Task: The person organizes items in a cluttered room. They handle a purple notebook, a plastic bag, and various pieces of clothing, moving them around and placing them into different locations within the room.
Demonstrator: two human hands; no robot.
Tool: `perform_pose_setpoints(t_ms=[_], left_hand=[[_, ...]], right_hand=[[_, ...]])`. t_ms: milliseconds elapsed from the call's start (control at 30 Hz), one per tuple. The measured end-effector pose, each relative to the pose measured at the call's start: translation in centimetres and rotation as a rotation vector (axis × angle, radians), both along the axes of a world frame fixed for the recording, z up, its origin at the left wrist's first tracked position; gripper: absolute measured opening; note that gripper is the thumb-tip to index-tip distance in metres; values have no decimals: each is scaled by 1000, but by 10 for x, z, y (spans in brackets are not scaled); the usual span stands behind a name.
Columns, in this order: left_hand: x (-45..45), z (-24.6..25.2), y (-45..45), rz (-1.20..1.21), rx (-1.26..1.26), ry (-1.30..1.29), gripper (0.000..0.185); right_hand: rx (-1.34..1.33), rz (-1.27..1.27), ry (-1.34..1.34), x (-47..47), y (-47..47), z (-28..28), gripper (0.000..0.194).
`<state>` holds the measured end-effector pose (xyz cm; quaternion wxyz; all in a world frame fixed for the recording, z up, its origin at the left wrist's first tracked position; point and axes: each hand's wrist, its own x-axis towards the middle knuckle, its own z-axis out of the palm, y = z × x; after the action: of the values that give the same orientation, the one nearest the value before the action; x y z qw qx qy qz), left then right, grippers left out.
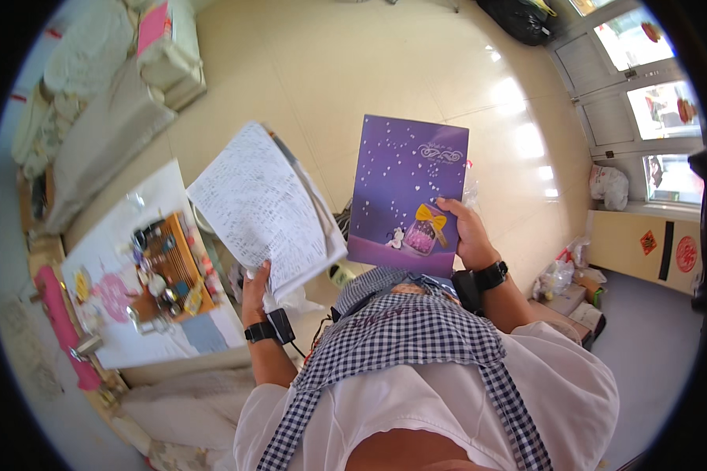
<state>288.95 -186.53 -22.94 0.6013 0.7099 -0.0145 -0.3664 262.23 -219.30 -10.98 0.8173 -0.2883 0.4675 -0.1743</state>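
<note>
In my left hand [255, 294] is a stack of loose paper sheets [265, 206], the top one covered in dense handwriting. The stack tilts to the left, and its right edge shows several layers. My right hand [471, 232] grips the right edge of a purple notebook [409, 182], thumb on the front. Its cover bears white hearts, a jar with a yellow bow and some writing. The notebook is held upright in front of my checked apron [400, 329], apart from the papers. Both wrists wear black straps with small boxes.
On the left, a table [159, 353] with a white cover bears a wooden tea tray [179, 259] with teaware. Covered sofas [112, 129] stand beyond it. A black bag [515, 20] lies near the doors [601, 118]. Plastic bags [554, 279] and boxes sit at the right.
</note>
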Motion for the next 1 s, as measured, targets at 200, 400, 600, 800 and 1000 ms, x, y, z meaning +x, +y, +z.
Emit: perform_pose_setpoints(t_ms=[200, 400, 600, 800, 1000], left_hand=[[15, 47, -93, -379, 25, -150, 44], [9, 47, -244, -530, -289, 46, 40], [4, 75, -400, -539, -355, -3, 40], [45, 92, -541, -719, -354, -60, 37], [79, 126, -718, -1213, -302, 79, 43]], right_hand=[[-64, 16, -145, -1, -22, -7, 22], [-115, -19, -357, 17, -107, -22, 29], [-773, -13, -179, 20, -224, -18, 30], [-148, -353, -364, 46, -325, -13, 55], [-185, -692, -316, 37, -429, 9, 36]])
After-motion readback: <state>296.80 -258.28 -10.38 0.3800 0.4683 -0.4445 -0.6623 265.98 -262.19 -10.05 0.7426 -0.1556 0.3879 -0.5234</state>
